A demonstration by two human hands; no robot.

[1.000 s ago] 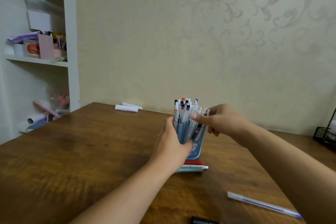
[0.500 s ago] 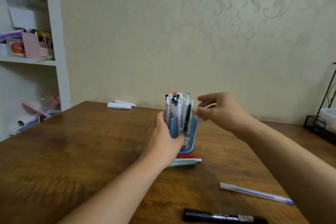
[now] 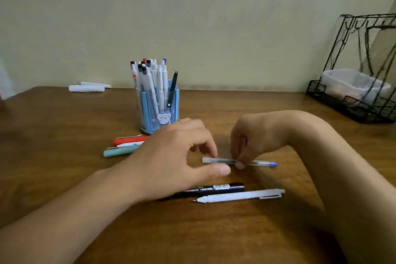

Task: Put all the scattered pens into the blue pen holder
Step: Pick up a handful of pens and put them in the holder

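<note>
The blue pen holder (image 3: 159, 107) stands upright at mid-table, filled with several pens. In front of it my right hand (image 3: 255, 137) pinches a clear pen with a blue tip (image 3: 260, 163) that lies on the wooden table (image 3: 64, 126). My left hand (image 3: 177, 156) hovers beside that pen's left end, fingers loosely curled, holding nothing. Nearer to me lie a black marker (image 3: 216, 189) and a white pen (image 3: 240, 195). Left of the holder's base lie a red pen (image 3: 128, 140), a thin white pen (image 3: 128, 144) and a teal pen (image 3: 120, 152).
A black wire rack (image 3: 360, 70) with a white container (image 3: 351, 85) stands at the table's back right corner. Two white rolled items (image 3: 87, 87) lie at the back left edge by the wall.
Both hands have left the pen holder and come down toward me. My right hand now pinches the clear blue-tipped pen. The view has tilted down, showing the black marker and white pen.
</note>
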